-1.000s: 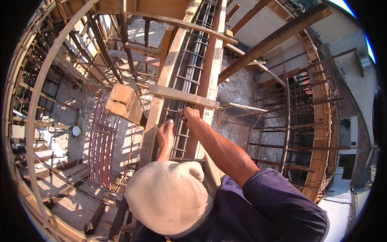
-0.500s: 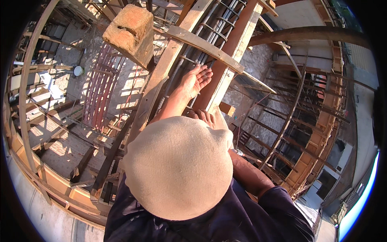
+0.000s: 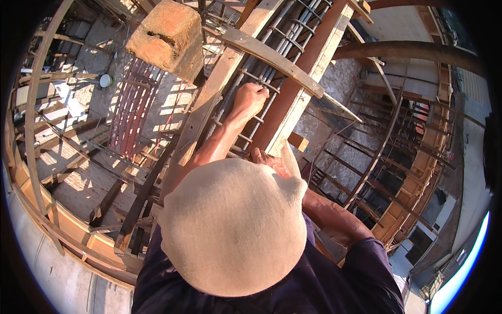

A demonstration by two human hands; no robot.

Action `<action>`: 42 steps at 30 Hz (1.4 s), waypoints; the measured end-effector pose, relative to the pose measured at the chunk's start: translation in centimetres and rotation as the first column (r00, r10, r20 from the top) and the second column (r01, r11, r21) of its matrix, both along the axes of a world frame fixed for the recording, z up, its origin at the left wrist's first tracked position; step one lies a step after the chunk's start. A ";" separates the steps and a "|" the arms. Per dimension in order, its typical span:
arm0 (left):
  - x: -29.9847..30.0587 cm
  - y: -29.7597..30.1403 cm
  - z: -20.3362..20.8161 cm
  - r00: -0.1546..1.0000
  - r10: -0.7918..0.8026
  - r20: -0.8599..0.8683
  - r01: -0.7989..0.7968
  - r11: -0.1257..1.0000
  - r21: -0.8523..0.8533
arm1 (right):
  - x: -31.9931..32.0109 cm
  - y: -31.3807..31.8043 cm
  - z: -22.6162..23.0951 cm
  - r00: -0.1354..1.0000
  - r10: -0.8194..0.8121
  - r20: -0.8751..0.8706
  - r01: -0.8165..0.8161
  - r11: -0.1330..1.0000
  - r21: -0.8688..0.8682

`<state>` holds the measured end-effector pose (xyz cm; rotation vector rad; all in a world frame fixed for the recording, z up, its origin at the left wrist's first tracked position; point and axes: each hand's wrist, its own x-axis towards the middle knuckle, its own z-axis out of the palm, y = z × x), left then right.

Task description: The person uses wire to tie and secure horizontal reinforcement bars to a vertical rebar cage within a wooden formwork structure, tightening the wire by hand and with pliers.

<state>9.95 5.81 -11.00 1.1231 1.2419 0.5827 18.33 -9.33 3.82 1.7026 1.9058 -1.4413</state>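
A steel rebar cage (image 3: 286, 39) of long bars tied with square stirrups lies in a trough between two wooden formwork sides. Over it, my left hand (image 3: 251, 99) is closed in a fist, its thumb side by a crosswise stirrup. Whatever the fingers pinch is hidden. Closer to me, my right hand (image 3: 272, 161) curls over the top edge of the right formwork board (image 3: 298, 99), with its fingers toward the trough. Part of that hand disappears behind the beige cap (image 3: 235, 225).
A short wooden crosspiece (image 3: 272, 60) bridges the formwork just beyond my left hand. To the left rises a rough timber post (image 3: 167, 39). Far below are a reddish slatted stack (image 3: 133, 110) and a white bucket (image 3: 106, 80). A ladder-like timber frame (image 3: 376, 152) stands at right.
My left hand has turned over and gone from open, palm up, to closed near the stirrup. My right hand's fingers are more curled at the board edge. The view has shifted slightly.
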 end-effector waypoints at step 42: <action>-1.6 -6.8 6.6 0.824 -0.059 -0.564 0.434 0.706 0.560 | 5.8 12.6 0.2 0.763 -0.623 0.173 0.612 0.608 -0.506</action>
